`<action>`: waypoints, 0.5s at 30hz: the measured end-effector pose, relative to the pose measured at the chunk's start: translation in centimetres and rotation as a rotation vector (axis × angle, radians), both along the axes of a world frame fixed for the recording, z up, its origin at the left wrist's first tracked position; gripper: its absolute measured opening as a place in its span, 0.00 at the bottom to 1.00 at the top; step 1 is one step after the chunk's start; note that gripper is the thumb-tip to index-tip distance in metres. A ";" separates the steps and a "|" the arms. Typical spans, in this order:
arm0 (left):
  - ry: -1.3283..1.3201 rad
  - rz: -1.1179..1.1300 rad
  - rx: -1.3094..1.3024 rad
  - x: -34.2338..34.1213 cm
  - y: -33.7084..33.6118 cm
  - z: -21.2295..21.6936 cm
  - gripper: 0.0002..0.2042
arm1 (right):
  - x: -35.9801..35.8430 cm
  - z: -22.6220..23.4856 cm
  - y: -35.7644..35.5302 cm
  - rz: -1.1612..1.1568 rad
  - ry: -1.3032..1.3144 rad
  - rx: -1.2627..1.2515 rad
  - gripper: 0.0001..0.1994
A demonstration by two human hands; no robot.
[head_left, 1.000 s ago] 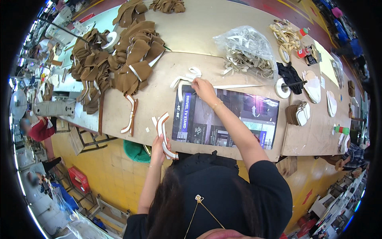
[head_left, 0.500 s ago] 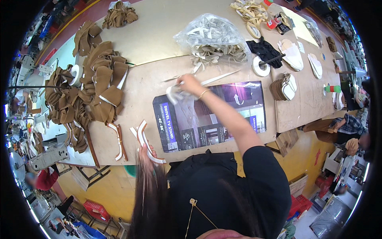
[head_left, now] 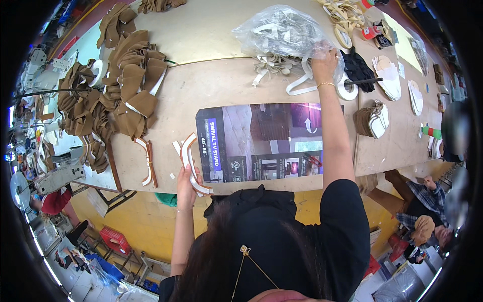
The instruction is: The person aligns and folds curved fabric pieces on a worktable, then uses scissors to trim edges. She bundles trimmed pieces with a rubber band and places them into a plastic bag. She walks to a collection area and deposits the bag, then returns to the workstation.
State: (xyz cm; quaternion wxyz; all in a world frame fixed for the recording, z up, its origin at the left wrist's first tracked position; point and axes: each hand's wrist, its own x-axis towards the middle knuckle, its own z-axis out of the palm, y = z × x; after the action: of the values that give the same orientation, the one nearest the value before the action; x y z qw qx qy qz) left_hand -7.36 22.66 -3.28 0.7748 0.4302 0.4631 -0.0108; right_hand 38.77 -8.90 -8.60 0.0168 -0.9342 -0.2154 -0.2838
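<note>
While the person's own head and dark hair are blocking the lower middle of the view, the wooden worktop [head_left: 211, 85] is spreading across the rest, its straight edges bending toward the rim. A flattened printed carton sheet [head_left: 261, 141] is lying flat at the near edge, glossy and rectangular. Along the left edge, a heap of brown fabric pieces [head_left: 126, 85] is piling up, soft and folded, some showing pale linings. Near the far edge, a crinkled clear plastic bag [head_left: 284, 32] is holding pale curved strips, hard to count through the film. The right hand [head_left: 324, 58] is reaching into the bag's right side, fingers curled into the plastic; whether they are pinching a strip cannot be told. A looped white strap [head_left: 299, 83] is trailing just below that wrist. The left hand [head_left: 185, 183] is at the near edge, fingers closed around a bundle of curved white strips [head_left: 190, 161] with brown edging. Since half a second ago, the right hand has moved from the carton's far edge up to the bag.
</note>
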 end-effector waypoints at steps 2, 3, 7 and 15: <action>-0.058 -0.047 0.017 3.3 1.1 -0.2 0.15 | -0.5 -0.3 0.0 -0.025 0.040 0.075 0.14; -0.124 -0.066 0.017 6.3 1.5 -0.2 0.16 | -0.3 -1.3 -0.1 -0.072 0.085 0.142 0.14; -0.448 -0.130 0.021 19.9 0.5 -1.8 0.17 | -1.0 -2.2 2.9 -0.006 0.342 0.376 0.16; -0.596 -0.146 -0.185 39.0 -4.2 -9.0 0.20 | -4.2 -0.2 6.5 -0.081 0.406 0.581 0.41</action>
State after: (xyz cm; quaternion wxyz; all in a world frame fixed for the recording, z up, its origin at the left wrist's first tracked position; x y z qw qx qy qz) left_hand 31.64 18.47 -12.27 0.9094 0.3742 0.1805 0.0181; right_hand 34.52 -2.44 -8.76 0.3129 -0.9356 -0.0806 -0.1422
